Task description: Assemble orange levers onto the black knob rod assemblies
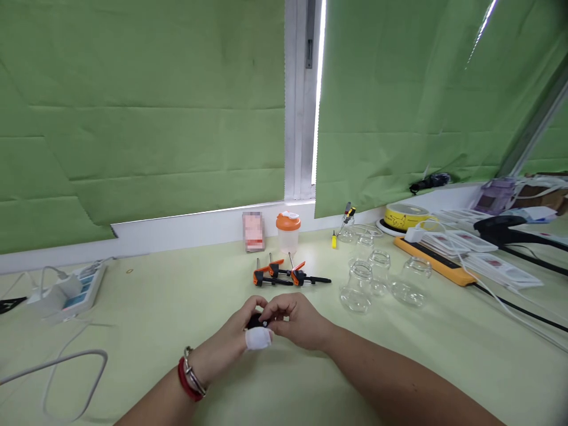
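Note:
My left hand [234, 332] is closed around a small black object [254, 321] with a shiny light spot on it; most of it is hidden by my fingers, so its kind is unclear. A white wrap covers the left thumb. My right hand [302, 322] meets the left one, its bent fingertips gripping the same black object from the right. Just beyond both hands lie several orange-and-black tools [298, 277] with thin metal rods, resembling small clamps.
Clear glass jars [357, 290] stand to the right, near an orange power strip [435, 260] and a yellow tape roll [406, 216]. An orange-lidded cup [288, 232] and a box [253, 231] stand by the wall. A white power strip [84, 290] and cables lie left.

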`<state>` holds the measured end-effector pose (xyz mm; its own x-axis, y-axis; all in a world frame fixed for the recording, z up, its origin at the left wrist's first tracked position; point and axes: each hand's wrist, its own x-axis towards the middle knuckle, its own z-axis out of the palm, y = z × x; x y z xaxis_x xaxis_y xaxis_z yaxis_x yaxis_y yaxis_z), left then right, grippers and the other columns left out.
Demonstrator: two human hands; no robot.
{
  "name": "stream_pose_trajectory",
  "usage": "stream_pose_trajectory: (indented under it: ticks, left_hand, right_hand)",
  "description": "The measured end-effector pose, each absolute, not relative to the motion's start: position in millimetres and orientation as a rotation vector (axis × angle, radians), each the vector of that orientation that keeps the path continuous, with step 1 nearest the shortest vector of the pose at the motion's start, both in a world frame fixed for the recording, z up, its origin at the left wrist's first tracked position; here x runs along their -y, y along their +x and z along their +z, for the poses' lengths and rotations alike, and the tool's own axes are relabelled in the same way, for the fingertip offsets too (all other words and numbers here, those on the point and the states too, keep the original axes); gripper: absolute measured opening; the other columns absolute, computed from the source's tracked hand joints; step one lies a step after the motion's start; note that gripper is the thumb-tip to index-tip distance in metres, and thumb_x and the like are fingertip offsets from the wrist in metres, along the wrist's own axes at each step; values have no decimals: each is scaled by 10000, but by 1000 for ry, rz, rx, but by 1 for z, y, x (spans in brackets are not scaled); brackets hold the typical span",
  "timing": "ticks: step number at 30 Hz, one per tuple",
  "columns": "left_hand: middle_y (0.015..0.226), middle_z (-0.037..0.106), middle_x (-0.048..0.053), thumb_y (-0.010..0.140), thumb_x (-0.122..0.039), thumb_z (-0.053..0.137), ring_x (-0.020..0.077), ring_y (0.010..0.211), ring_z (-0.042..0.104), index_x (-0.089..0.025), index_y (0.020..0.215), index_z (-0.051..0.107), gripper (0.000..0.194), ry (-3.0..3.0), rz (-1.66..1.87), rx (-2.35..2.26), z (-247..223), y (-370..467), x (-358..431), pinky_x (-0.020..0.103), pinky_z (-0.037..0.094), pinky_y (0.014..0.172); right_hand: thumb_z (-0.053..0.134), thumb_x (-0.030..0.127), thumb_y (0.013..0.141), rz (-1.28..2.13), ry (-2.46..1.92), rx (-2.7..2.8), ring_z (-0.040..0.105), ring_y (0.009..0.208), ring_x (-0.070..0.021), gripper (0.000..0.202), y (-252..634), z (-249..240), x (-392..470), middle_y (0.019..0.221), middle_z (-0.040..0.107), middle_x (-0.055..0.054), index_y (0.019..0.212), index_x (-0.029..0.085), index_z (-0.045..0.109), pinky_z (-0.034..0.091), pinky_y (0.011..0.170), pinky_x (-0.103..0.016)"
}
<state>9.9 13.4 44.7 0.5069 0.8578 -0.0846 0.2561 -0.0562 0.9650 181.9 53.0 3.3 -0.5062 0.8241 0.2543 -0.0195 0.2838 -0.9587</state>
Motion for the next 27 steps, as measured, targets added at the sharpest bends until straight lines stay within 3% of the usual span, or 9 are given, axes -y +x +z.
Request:
stream_pose_trajectory:
  ticks: [7,11,15,20,27]
  left_hand:
    - [1115,540,80,592,-333,766,268,973,518,-236,1217,373,745,1907,845,-1191,35,15,-9,377,427,848]
    - [1190,530,117,515,-329,808,353,1096,488,-229,1221,444,800,1896,961,-1209,30,15,-7,442,411,912]
    - [1187,543,125,470,-317,827,380,1116,485,-225,1204,488,814,1846,1043,-1205,29,15,-6,463,416,916]
    - [1187,539,116,527,-318,810,345,1082,508,-239,1247,416,825,1887,1017,-1237,30,15,-7,436,405,910]
    - [1027,564,55,648,-276,720,208,837,533,-253,1212,305,701,1857,876,-1270,34,17,-9,321,426,738]
  right_hand:
    - [705,177,635,1294,-659,1681,584,698,-132,136,183,1,-57,795,662,-24,769,173,686,501,670,-280]
    - [689,167,654,1244,-609,1708,597,736,-136,147,183,2,-56,852,673,-37,801,176,682,495,682,-276]
    - [698,192,667,1216,-582,1720,601,743,-137,156,183,1,-56,881,673,-46,821,174,675,497,692,-284]
    - [711,229,677,1206,-595,1725,608,753,-144,170,184,0,-57,898,676,-50,836,179,677,499,689,-293]
    - [687,247,719,1117,-604,1782,623,764,-156,149,185,2,-56,875,686,-54,858,197,702,497,683,-292]
